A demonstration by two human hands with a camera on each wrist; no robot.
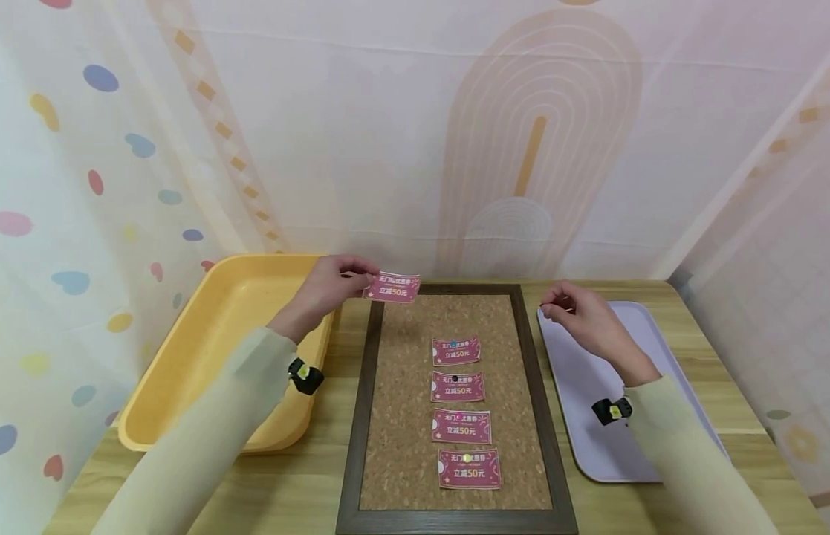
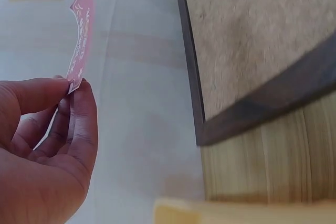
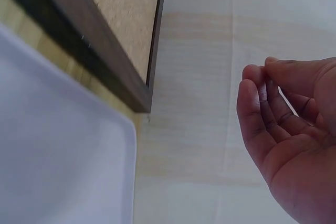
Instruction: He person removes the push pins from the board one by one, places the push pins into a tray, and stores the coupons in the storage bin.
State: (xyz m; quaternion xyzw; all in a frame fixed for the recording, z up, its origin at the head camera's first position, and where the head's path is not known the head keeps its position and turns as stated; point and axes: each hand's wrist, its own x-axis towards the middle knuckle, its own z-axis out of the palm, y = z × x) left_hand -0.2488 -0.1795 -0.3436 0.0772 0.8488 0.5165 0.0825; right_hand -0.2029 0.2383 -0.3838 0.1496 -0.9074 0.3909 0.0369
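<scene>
Coupon sits pinched by its left end between the thumb and fingers of your left hand, near the far-left corner of the corkboard. Its long axis runs roughly left to right, the free end pointing rightward from your grip, beyond and left of the farthest pinned coupon. Your right hand, farther from it, is by the lilac tray, thumb and fingertips together; whether they hold something tiny, you can't quite tell.

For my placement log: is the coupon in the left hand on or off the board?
Off: the left hand pinches the coupon by one end, and the left wrist view shows it apart from the board.
</scene>
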